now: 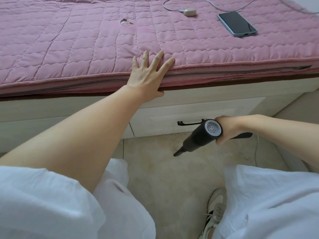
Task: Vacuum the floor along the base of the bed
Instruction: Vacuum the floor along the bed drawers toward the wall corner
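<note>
My right hand (226, 129) grips the handle of a black handheld vacuum (202, 136), whose narrow nozzle points down and left, its tip just above the beige tiled floor (164, 169) a short way out from the bed base. My left hand (148, 75) lies flat with fingers spread on the edge of the pink quilted mattress (69, 49), thumb hooked under the rim. The cream bed base (207, 104) below has a drawer with a black handle (189, 123) right behind the vacuum.
A phone (237, 24) and a small white charger puck (189, 12) with a cable lie on the mattress at the far right. My white trouser legs (51, 204) and a white shoe (215, 209) fill the foreground. A thin white cord (256, 149) hangs at the right.
</note>
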A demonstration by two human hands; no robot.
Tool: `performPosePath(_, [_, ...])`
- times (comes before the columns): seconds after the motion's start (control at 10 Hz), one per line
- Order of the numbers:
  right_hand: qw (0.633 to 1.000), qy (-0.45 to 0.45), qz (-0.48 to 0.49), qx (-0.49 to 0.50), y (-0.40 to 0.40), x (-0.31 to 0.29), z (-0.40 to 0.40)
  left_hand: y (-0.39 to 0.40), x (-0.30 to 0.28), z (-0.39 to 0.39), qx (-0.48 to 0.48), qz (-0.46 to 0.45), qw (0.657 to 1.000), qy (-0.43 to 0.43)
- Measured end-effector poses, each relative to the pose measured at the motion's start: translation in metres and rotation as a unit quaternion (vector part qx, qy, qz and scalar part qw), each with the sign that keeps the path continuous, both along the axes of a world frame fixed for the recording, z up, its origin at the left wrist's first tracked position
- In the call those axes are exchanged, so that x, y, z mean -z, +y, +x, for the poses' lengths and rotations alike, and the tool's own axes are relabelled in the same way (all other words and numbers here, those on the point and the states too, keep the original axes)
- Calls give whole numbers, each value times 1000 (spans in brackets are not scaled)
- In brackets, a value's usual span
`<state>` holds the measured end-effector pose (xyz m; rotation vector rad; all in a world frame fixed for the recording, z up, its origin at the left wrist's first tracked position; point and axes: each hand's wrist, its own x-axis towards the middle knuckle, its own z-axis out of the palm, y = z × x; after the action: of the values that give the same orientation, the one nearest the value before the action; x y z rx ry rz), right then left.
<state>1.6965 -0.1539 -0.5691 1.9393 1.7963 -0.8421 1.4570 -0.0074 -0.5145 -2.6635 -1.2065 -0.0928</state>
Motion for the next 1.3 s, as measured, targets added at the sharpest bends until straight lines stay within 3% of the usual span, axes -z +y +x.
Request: performPosePath(1.3, [997,27,21,-72,24,26,-26,-2,-1,-1,3,0,1000,-3])
